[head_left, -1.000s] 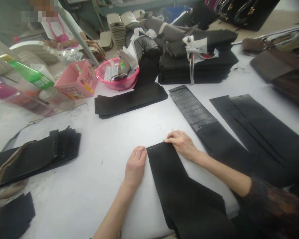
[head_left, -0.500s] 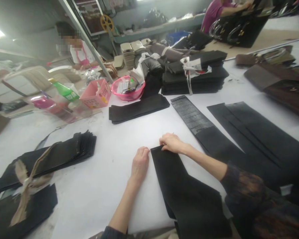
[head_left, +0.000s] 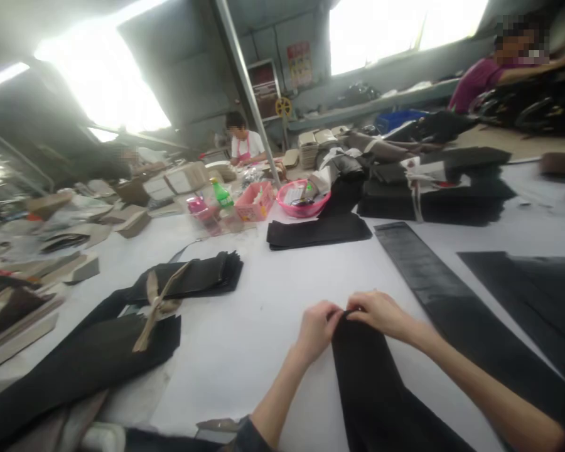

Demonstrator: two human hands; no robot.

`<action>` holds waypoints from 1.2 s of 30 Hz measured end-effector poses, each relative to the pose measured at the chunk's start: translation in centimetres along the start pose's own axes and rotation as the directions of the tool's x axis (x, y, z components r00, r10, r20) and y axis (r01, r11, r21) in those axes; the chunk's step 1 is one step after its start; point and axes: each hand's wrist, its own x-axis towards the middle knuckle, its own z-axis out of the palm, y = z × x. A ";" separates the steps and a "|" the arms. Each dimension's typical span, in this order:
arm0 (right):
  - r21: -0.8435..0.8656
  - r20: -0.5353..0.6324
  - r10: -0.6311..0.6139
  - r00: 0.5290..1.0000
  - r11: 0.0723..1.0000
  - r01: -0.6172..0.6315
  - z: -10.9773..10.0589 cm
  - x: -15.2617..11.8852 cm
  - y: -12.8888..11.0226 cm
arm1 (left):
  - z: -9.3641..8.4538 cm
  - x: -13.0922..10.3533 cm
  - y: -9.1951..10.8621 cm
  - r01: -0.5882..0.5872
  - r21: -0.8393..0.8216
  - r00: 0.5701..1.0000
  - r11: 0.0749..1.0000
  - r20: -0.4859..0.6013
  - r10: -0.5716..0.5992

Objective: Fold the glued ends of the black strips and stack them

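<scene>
A long black leather-like panel (head_left: 371, 383) lies on the white table in front of me, its far end narrow and its near part wider. My left hand (head_left: 317, 329) pinches the far end at its left corner. Close beside it, my right hand (head_left: 379, 314) has thumb and fingers closed on the same edge from the right. That edge looks slightly lifted between the two hands. To the right lies a long black strip (head_left: 419, 276) with a shinier far part, and beyond it more flat black pieces (head_left: 522, 295).
On the left lies a stack of black pieces (head_left: 108, 339) tied with a tan strip. At the back are a folded black stack (head_left: 317, 232), a pink basket (head_left: 301, 210), a pink box (head_left: 254, 202), a green bottle (head_left: 222, 193) and a tied black bundle (head_left: 437, 204). Other people sit farther off.
My left hand has moved from beside the panel onto its far edge, and both hands now pinch it close together. The camera has tilted up and turned left.
</scene>
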 end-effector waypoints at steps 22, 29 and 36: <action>-0.051 -0.127 -0.134 0.983 0.990 0.129 -4.3 -5.4 -3.7 | -6.1 -3.4 3.3 -0.014 -0.104 1.000 0.994 0.002 0.015; -0.004 -0.092 -0.132 0.987 0.991 0.132 -4.6 -6.1 -3.4 | -6.0 -3.7 4.0 0.009 -0.126 0.999 0.992 0.046 -0.003; 0.071 -0.262 0.138 0.955 0.990 -0.124 -6.1 -7.8 2.0 | -8.4 -5.2 2.0 0.191 -0.186 0.977 0.964 -0.060 -0.205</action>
